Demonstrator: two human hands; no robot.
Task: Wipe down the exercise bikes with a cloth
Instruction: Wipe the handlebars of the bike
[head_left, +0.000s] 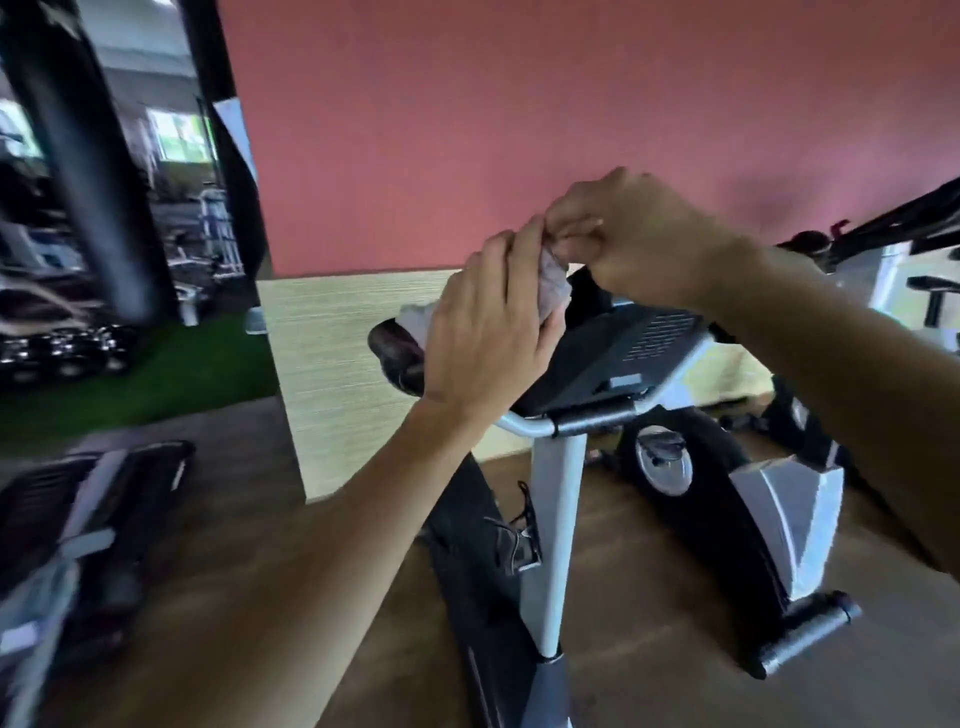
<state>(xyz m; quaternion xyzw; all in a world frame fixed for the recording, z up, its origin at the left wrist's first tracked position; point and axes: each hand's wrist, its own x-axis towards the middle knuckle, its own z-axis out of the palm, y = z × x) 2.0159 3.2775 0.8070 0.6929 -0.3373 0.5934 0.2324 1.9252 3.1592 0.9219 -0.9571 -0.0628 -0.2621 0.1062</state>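
A white and black exercise bike (558, 519) stands in front of me, its dark console (618, 353) tilted up toward me. Above the console both hands hold a small pale crumpled cloth (551, 291). My left hand (483, 338) grips the cloth from the left, its palm over the black left handlebar grip (392, 345). My right hand (634, 234) pinches the top of the cloth with curled fingers. Most of the cloth is hidden between the hands; a white corner shows left of my left hand.
A red wall with a pale wood panel (332, 374) rises right behind the bike. Another machine (93, 519) sits at the lower left, more bikes (909, 270) at the right edge. A black punching bag (88, 156) and dumbbells (67, 348) are at the far left on green turf.
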